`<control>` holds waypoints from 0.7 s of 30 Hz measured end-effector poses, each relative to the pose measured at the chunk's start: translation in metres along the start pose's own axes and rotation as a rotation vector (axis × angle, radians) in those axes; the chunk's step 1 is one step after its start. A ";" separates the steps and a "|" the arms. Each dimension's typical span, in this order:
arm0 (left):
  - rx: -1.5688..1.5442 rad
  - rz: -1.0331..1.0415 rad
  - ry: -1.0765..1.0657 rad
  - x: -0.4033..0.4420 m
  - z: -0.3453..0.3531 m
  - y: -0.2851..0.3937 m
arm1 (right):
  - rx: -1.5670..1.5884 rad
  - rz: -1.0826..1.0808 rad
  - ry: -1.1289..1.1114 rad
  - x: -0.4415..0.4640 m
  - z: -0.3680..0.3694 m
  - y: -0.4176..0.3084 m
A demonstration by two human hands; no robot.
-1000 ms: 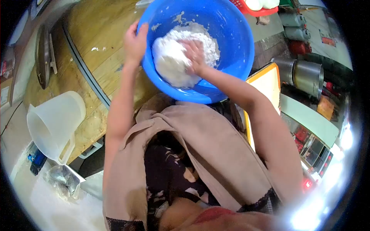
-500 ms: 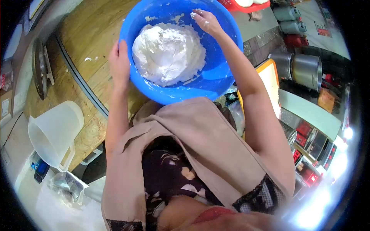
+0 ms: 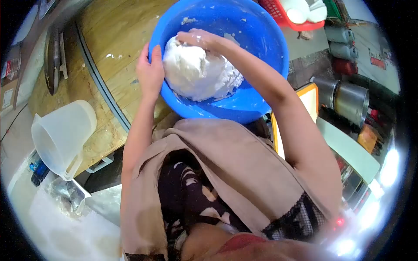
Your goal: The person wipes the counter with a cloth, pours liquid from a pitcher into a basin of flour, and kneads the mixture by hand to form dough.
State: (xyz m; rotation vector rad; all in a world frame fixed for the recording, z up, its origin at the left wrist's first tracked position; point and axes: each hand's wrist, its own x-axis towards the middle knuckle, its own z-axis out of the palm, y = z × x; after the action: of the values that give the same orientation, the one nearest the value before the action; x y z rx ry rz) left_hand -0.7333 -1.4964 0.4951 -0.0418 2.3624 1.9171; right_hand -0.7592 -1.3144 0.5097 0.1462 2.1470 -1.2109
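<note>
A large blue basin (image 3: pixel 265 61) rests at the edge of the wooden table, against my front. Inside it, on the left side, lies a mound of white dough (image 3: pixel 191 74) with loose flour on its surface. My left hand (image 3: pixel 151 69) grips the basin's left rim, thumb up near the edge and fingers along the outer wall. My right hand (image 3: pixel 198 39) reaches across the basin to the dough's upper edge, its fingers curled and closed on the dough, with the fingertips partly sunk out of sight.
A clear plastic jug (image 3: pixel 65 135) lies on the left of the wooden table (image 3: pixel 117 21). A red basket (image 3: pixel 300 26) with white items stands at the upper right. Steel pots (image 3: pixel 350 102) and an orange-rimmed tray (image 3: pixel 309 100) are on the right.
Half a second ago my right hand was raised over the basin's far right side; now it is down on the dough. The basin sits further right in view, and the dough's top has been reshaped.
</note>
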 end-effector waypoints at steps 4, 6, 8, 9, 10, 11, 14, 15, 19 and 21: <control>-0.127 0.026 -0.021 0.005 0.003 -0.011 | -0.281 -0.204 0.082 -0.064 0.023 0.020; -0.106 0.016 -0.036 0.002 0.002 -0.005 | -0.390 -0.573 0.453 -0.105 0.051 0.050; -0.080 0.004 -0.023 0.002 0.003 -0.006 | -0.435 -0.634 0.621 -0.127 0.076 0.078; -0.087 0.045 -0.016 0.003 0.003 -0.008 | -0.471 -0.711 0.789 -0.129 0.084 0.090; -0.094 0.087 -0.009 0.003 0.004 -0.010 | -0.474 -0.709 0.787 -0.122 0.086 0.102; -0.096 0.086 -0.010 0.006 0.004 -0.010 | -0.540 -0.714 0.759 -0.109 0.083 0.115; -0.099 0.054 -0.119 0.014 0.000 -0.009 | -0.667 -0.635 0.698 -0.089 0.068 0.103; -0.123 0.035 -0.148 0.020 0.001 -0.010 | -0.662 -0.566 0.679 -0.084 0.068 0.098; -0.119 0.016 -0.164 0.024 0.002 -0.005 | -0.504 -0.318 0.668 -0.088 0.064 0.069; -0.135 0.022 -0.175 0.025 0.001 -0.012 | 0.503 -0.099 0.518 -0.117 0.044 0.053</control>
State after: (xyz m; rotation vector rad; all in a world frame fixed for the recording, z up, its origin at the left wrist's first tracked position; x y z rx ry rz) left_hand -0.7571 -1.4967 0.4807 0.1371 2.1296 1.9974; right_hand -0.6261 -1.2945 0.5249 0.6369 2.2327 -1.9215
